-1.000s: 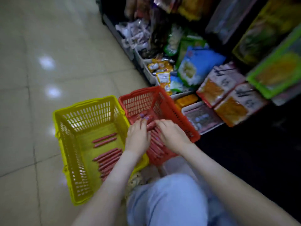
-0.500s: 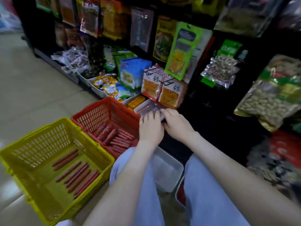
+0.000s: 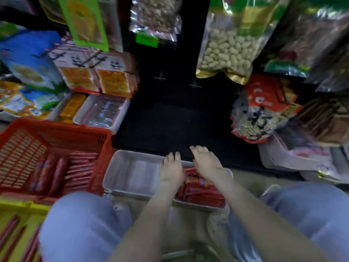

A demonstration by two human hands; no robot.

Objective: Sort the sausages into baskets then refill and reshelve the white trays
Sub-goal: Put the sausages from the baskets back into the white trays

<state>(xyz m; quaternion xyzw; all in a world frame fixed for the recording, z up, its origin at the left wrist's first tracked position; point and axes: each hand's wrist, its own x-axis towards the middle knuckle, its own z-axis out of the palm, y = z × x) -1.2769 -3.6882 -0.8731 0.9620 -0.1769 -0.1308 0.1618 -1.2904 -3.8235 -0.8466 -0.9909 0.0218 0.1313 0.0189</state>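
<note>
Both hands reach flat over the white trays on the floor in front of the shelf.

A white tray (image 3: 200, 205) packed with red sausages (image 3: 200, 190) lies directly under the left hand (image 3: 172, 172) and right hand (image 3: 208, 164). The fingers (image 3: 197, 152) of both hands are stretched straight toward the shelf (image 3: 170, 120) and clasp nothing; blur hides whether they touch the far rim. Just left of the left fingers a second white tray (image 3: 132, 173) sits bare, touching the first. Further left is the red basket (image 3: 56, 127), holding more sausages (image 3: 79, 171), and nearer the person the yellow basket (image 3: 11, 207). Beyond the fingertips, well above them, hangs a bag of peanuts (image 3: 226, 48). Blue-clad knees (image 3: 85, 224) flank the forearms.
</note>
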